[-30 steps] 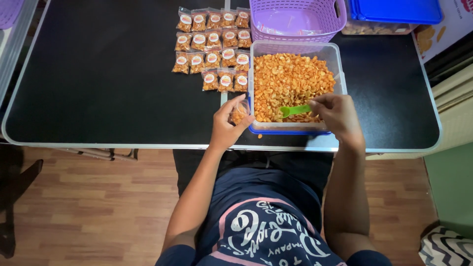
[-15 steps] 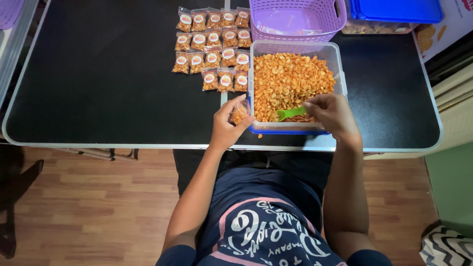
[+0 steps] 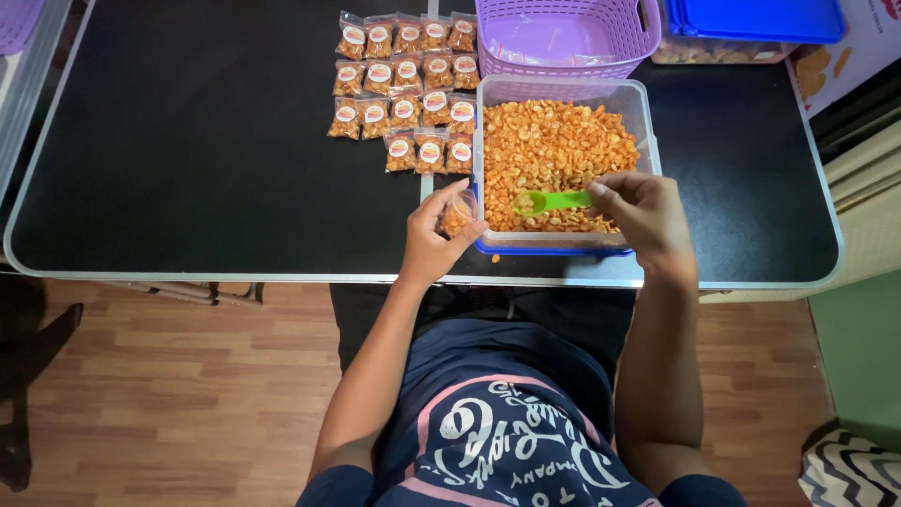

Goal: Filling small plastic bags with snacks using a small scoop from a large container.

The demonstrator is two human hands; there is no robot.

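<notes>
Green plastic scoop (image 3: 552, 200) lies level over the clear tub of orange snacks (image 3: 559, 150), long axis left-right, bowl pointing left; the right hand (image 3: 646, 218) pinches its handle. Left hand (image 3: 434, 242) grips a small clear bag (image 3: 458, 212) beside the tub.

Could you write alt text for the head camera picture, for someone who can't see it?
Seen from above, a right hand holds a green scoop over a clear tub of orange snacks, while the left hand holds a small clear bag beside it. Filled packets lie in rows on the black table.
</notes>
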